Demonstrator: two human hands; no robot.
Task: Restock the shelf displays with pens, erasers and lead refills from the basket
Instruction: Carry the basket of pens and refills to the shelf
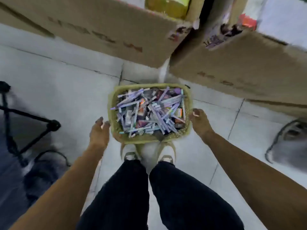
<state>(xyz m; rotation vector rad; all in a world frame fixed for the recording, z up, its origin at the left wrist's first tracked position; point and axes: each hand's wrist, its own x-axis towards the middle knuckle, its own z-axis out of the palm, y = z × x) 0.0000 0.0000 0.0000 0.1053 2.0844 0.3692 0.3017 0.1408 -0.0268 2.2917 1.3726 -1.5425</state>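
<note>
I see the green basket point(142, 141) on the tiled floor point(66, 83) at centre frame, just ahead of the shoes point(131, 151), heaped with purple pens point(159, 117) and small packets point(179, 112). The left hand point(99, 131) sits just beside its left rim, grip slack and holding nothing. The right hand point(200, 121) is against the right rim; blur hides whether its grip has closed. Cardboard boxes point(93, 30) fill the top of the frame

Print on the left box point(99, 34) and the right box point(240, 68) was too blurred to read. Labels in the basket point(142, 141) were equally illegible.
</note>
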